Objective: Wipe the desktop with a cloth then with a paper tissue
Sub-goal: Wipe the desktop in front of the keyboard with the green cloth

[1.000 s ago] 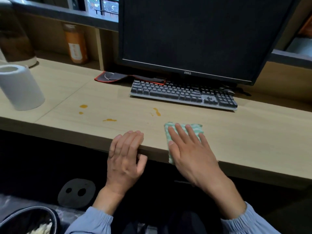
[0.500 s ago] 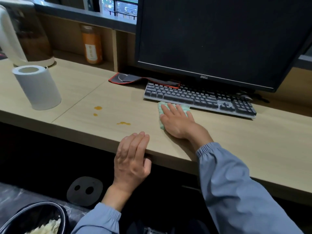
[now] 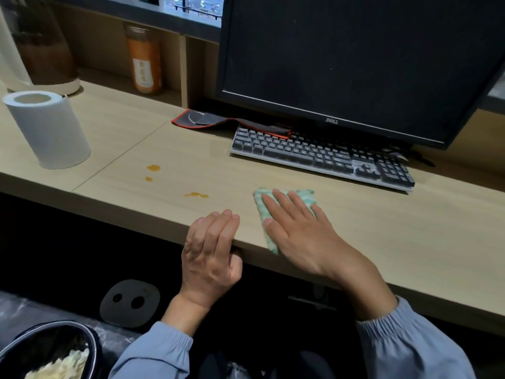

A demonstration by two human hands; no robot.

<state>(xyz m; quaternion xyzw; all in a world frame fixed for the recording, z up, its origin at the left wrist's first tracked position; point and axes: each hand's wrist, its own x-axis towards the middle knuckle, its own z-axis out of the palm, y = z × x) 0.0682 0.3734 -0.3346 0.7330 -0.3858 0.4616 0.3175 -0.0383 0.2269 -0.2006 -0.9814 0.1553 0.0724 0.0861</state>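
A green-and-white checked cloth (image 3: 305, 196) lies flat on the light wooden desktop (image 3: 382, 228) near its front edge. My right hand (image 3: 300, 233) presses on it with straight, spread fingers and covers most of it. My left hand (image 3: 211, 247) holds the desk's front edge, fingers on top and thumb underneath. Three orange spill spots (image 3: 196, 195) sit on the desktop left of the cloth. A white paper roll (image 3: 47, 129) stands upright at the far left.
A grey keyboard (image 3: 322, 157) and a black monitor (image 3: 355, 64) stand behind the cloth, with a red-edged mouse pad (image 3: 207, 120) tucked under the keyboard. An orange bottle (image 3: 143, 61) and a kettle (image 3: 35, 45) sit at the back left. A black bin (image 3: 49, 351) is below left.
My right hand drew the cloth back from the keyboard toward the desk's front edge. The orange streak in front of the keyboard is gone. My left hand stayed on the edge.
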